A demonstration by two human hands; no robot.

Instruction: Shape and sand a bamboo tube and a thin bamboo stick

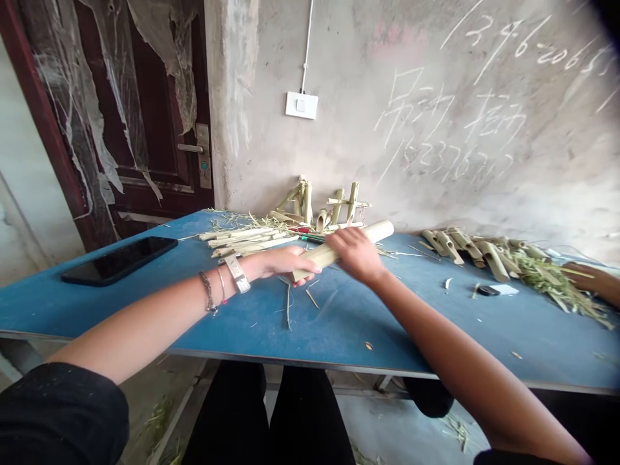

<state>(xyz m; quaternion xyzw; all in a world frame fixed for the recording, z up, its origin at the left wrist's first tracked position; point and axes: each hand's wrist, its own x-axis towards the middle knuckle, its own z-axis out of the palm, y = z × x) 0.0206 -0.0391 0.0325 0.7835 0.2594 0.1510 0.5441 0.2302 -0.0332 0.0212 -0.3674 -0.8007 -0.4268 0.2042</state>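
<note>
A thick, pale green bamboo tube (378,231) slants above the blue table, its far end up to the right. My left hand (293,261) is closed round its near end, thumb on top and fingers underneath. Farther along, my right hand (354,253) lies over the tube with its fingers curled around it. Just behind my hands are split pale strips (247,240) in a pile and a thin green and black tool (310,238), partly hidden by the tube.
A black phone (121,259) lies on the blue table (203,329) at left. Small bamboo constructions (305,201) stand against the wall. Cut tubes (491,259) and leafy shavings (547,279) lie at right, beside another person's hand (584,276). A black oval item (488,290) lies nearer.
</note>
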